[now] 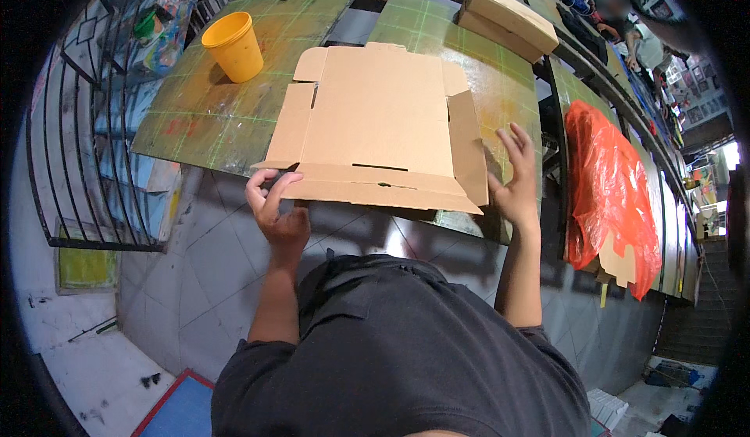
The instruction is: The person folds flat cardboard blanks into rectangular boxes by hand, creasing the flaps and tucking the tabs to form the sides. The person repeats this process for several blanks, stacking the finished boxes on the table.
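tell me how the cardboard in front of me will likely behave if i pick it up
The cardboard is probably light for its size, since it looks like one thin sheet. The right flap may swing, as it angles up from a crease. The front strip could bend fairly easily, with slots cut near its folds.

A dark, softly creased short-sleeved top (398,359) is worn, and both hands (279,220) are bare.
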A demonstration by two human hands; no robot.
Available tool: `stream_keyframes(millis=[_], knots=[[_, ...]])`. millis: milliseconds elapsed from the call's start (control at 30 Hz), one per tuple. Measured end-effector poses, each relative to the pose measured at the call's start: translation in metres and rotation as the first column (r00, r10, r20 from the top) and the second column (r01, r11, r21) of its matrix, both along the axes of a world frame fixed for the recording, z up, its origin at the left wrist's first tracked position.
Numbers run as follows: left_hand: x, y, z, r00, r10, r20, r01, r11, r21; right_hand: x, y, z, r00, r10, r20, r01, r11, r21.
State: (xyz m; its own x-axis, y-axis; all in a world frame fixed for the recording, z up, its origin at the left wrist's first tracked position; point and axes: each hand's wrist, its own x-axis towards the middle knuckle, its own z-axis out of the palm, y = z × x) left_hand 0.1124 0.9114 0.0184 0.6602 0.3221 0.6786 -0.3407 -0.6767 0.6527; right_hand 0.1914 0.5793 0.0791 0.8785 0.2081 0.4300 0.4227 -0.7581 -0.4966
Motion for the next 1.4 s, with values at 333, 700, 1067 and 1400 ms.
stream_keyframes(millis=[333,700,1067,1400], knots=[[0.017,-0.008,-0.007,0.991,-0.116,0.06,0.13,0.837,-0.531,-0.011,0.007,-0.021,0.979,0.201,0.028,-0.192,0.87,0.454],[0.011,0.004,-0.006,0.944,-0.246,0.221,0.331,0.684,-0.651,-0.011,0.008,-0.027,0.963,0.269,-0.022,-0.216,0.817,0.535],[0.026,0.027,0.004,0.911,-0.39,-0.136,0.37,0.917,-0.149,-0.018,0.021,-0.036,0.998,0.038,-0.044,0.006,0.684,0.73],[0.026,0.015,0.013,0.829,-0.503,-0.245,0.502,0.862,-0.073,-0.027,0.036,-0.03,0.95,0.206,-0.236,0.127,0.436,0.891]])
